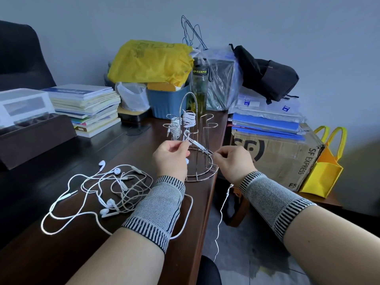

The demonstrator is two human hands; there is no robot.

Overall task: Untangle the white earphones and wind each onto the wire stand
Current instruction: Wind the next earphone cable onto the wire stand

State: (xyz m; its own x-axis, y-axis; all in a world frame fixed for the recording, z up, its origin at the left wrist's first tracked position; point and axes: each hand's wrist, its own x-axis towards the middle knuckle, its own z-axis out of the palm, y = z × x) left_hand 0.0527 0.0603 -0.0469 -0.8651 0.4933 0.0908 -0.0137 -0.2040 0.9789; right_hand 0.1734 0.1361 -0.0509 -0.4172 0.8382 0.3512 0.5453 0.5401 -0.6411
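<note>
Two wound bundles are sitting on the wire stand (193, 140), on arms at its back left. The left hand (170, 159) and right hand (232, 161) are each pinching one white cord (197, 144) stretched between them. A tangle of earphones (115, 188) is lying on the dark desk (41, 254). The blue bin (164, 103) is holding yellow packets.
</note>
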